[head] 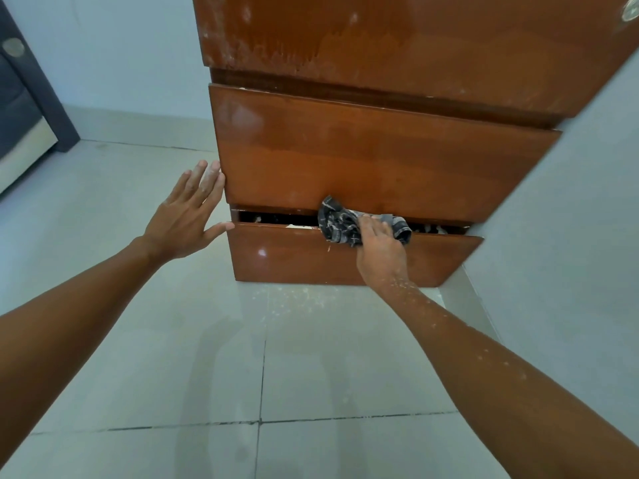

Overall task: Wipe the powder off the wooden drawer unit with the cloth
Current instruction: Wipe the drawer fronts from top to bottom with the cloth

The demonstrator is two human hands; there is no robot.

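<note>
The brown wooden drawer unit [363, 157] stands against the right wall, with white powder smeared on its top panel and flecks along its drawer edges. Its bottom drawer [294, 257] is slightly pulled out, showing a dark gap above it. My right hand [380, 250] presses a dark checked cloth [340, 224] on the top edge of that bottom drawer. My left hand [188, 216] is spread flat, fingers apart, its fingertips touching the unit's left edge beside the middle drawer. Powder specks dot my right forearm.
Grey floor tiles [207, 357] lie in front of the unit, with powder scattered on the floor [297, 299] just below the bottom drawer. A light wall [570, 236] closes in on the right. A dark piece of furniture [24, 108] stands at the far left.
</note>
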